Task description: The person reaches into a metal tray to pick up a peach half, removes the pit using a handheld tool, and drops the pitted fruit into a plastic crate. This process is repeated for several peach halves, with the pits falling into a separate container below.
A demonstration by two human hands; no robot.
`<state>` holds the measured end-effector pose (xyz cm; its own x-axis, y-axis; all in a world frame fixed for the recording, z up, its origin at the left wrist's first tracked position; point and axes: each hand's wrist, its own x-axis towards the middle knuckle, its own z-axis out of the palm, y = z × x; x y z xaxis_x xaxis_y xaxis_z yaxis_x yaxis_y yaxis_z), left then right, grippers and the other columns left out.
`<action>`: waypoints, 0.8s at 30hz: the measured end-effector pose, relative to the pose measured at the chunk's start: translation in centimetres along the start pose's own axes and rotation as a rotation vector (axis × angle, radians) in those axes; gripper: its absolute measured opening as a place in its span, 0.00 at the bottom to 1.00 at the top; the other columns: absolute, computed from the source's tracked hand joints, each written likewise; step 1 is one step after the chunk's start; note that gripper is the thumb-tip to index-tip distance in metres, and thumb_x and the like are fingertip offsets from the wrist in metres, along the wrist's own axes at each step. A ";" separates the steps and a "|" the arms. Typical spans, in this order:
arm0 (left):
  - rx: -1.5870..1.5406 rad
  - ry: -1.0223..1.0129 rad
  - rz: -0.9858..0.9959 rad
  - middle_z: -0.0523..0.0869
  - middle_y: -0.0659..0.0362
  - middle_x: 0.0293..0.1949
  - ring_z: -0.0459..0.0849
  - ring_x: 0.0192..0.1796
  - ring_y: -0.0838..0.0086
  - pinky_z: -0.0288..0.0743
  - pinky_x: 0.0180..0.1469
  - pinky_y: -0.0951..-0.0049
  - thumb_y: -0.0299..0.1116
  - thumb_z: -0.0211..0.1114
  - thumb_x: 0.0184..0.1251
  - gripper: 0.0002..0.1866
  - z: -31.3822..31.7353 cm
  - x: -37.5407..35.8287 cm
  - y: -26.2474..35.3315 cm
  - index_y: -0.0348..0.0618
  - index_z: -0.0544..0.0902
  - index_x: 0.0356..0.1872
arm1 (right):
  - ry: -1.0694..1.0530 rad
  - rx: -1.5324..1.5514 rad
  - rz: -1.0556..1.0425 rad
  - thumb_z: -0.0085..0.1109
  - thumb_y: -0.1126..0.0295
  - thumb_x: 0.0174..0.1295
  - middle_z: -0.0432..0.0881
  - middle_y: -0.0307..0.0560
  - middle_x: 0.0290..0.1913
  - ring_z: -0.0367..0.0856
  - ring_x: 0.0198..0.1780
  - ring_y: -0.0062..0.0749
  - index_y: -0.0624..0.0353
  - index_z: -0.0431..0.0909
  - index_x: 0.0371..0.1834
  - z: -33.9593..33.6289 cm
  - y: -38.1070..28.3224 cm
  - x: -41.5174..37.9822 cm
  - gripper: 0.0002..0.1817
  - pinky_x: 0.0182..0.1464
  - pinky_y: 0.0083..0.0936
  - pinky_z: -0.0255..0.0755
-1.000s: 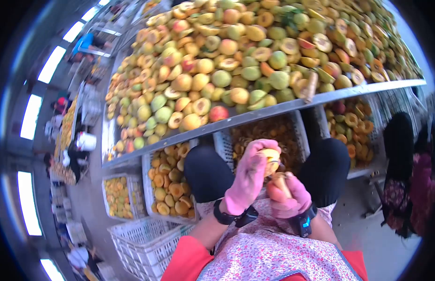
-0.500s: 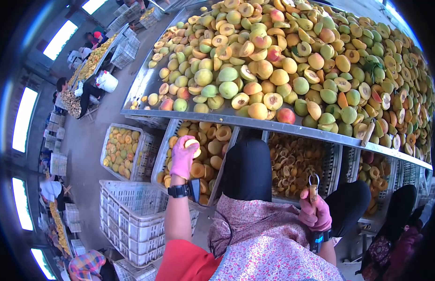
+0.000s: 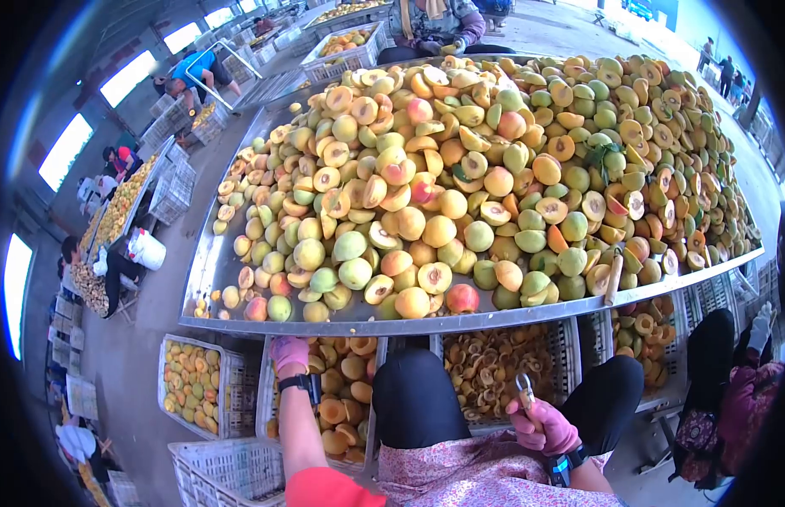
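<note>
My left hand (image 3: 289, 355), in a pink glove, is at the far left corner of a crate of peach halves (image 3: 346, 406), just below the table's edge. Its fingers are mostly hidden, and no fruit shows in it. In my right hand (image 3: 551, 429), also pink-gloved, is a pitting tool (image 3: 525, 390) with a metal loop, pointing up in front of my right knee. Beyond both hands, a metal table (image 3: 384, 327) carries a big heap of whole and halved peaches (image 3: 409, 224). Between my knees stands a crate of brownish fruit scraps (image 3: 494, 363).
A crate of small yellow-green fruit (image 3: 191, 380) and a white plastic crate (image 3: 228, 473) stand to my left. A wooden handle (image 3: 613, 279) lies on the table's front edge. A co-worker (image 3: 430, 29) sits across the table; another person's sleeve (image 3: 747, 414) is at my right.
The camera has tilted up, showing more of the room. My left hand held a peach half over the crate; now it is at the crate's far corner with no half visible.
</note>
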<state>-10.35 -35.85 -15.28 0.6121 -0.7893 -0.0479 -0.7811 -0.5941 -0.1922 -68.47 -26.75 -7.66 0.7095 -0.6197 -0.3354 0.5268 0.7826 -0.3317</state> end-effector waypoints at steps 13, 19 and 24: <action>-0.589 0.148 0.589 0.79 0.47 0.62 0.81 0.59 0.57 0.78 0.57 0.62 0.43 0.72 0.66 0.30 -22.4 -1.7 15.3 0.39 0.77 0.66 | 0.038 -0.168 -0.091 0.57 0.54 0.76 0.75 0.37 0.29 0.68 0.19 0.20 0.61 0.76 0.57 -0.7 -0.7 -0.2 0.21 0.21 0.19 0.61; -0.184 0.369 0.679 0.76 0.54 0.66 0.80 0.60 0.56 0.74 0.64 0.55 0.43 0.72 0.64 0.32 -24.0 -2.8 23.3 0.49 0.76 0.69 | 0.092 -0.172 -0.045 0.60 0.55 0.74 0.76 0.37 0.28 0.69 0.20 0.19 0.62 0.76 0.58 -0.3 -1.1 -1.1 0.22 0.21 0.18 0.61; 0.211 0.441 0.932 0.80 0.55 0.61 0.78 0.64 0.60 0.75 0.62 0.54 0.41 0.72 0.62 0.29 -25.0 -4.1 28.6 0.54 0.77 0.65 | 0.073 -0.228 -0.003 0.61 0.55 0.73 0.76 0.36 0.28 0.68 0.20 0.19 0.62 0.77 0.57 0.2 -1.3 -0.9 0.21 0.21 0.17 0.59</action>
<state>-38.30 -53.55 3.96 -0.3524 -0.9317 0.0879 -0.8566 0.2832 -0.4314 -69.68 -27.18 -6.78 0.6685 -0.6308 -0.3941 0.4036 0.7527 -0.5201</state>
